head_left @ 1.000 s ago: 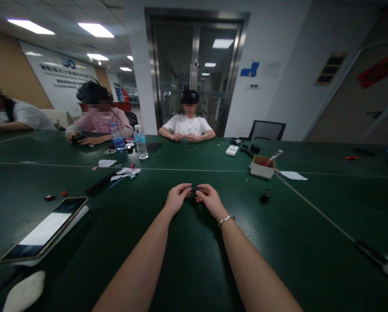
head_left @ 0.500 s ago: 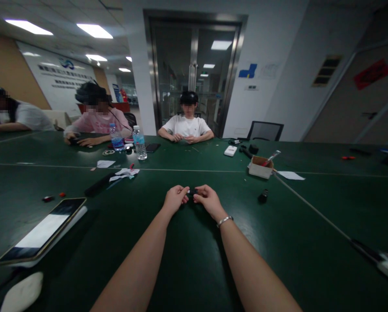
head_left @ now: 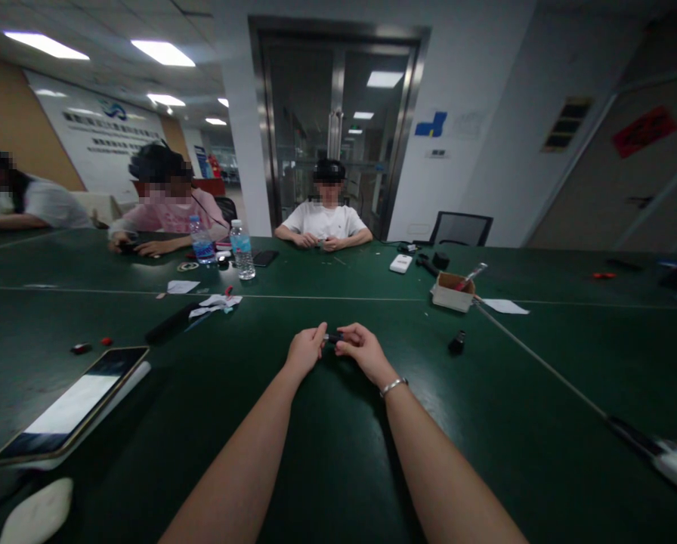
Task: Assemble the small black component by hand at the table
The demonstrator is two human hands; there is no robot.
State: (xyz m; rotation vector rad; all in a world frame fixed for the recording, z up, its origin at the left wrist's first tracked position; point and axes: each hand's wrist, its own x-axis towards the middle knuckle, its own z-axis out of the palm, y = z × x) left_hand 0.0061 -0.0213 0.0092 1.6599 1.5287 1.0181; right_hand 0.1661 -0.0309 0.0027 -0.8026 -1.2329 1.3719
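Note:
Above the green table [head_left: 338, 438], near the middle of the view, my two hands almost meet around a small dark object [head_left: 334, 338] with a light metallic end on its left. My right hand [head_left: 363, 351], with a silver bracelet at the wrist, pinches the dark part between thumb and fingers. The fingers of my left hand [head_left: 306, 351] are closed on the light end at the left. A small black piece [head_left: 457, 343] lies on the table to the right of my hands.
At the left are a phone [head_left: 72, 404] on a white block, a white mouse [head_left: 38, 512] and small red pieces. Farther back stand two bottles [head_left: 242, 249] and a small open box [head_left: 452, 293]. Three people sit across the table. A cable runs down the right side.
My left thumb and fingers have shifted slightly left, and more of the dark object shows between my hands. The view has moved slightly.

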